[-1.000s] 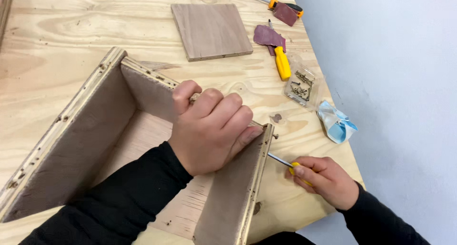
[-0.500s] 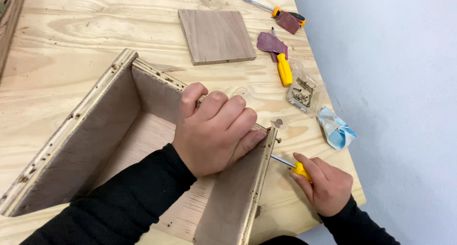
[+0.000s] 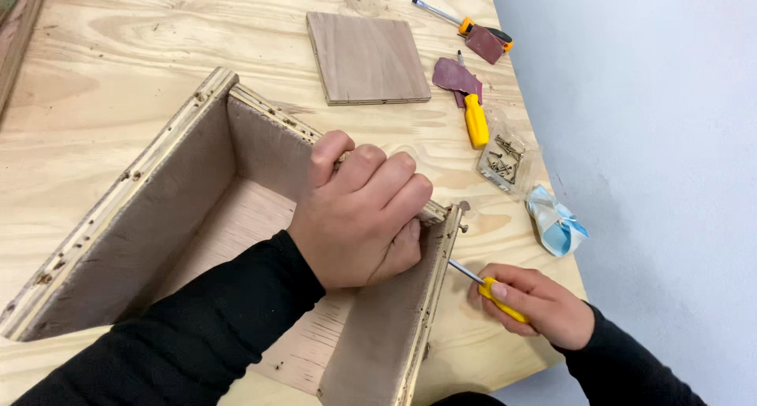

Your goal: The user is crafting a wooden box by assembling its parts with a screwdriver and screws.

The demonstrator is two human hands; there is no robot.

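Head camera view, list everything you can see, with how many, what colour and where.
Plywood box frame: one, pale wood, open top, centre-left on the table.
Square wood panel: one, brown, flat beyond the box.
Held screwdriver: one, yellow handle, tip at the box's right side.
Spare screwdrivers: two, yellow and orange-black handles, far right.
Sandpaper pieces: two, maroon, by the spare screwdrivers.
Bag of screws: one, clear, right of the box.
Crumpled mask: one, blue-white, near the table's right edge.
Plywood table: one, pale.
Left hand: gripping the box's corner.
Right hand: holding the screwdriver.
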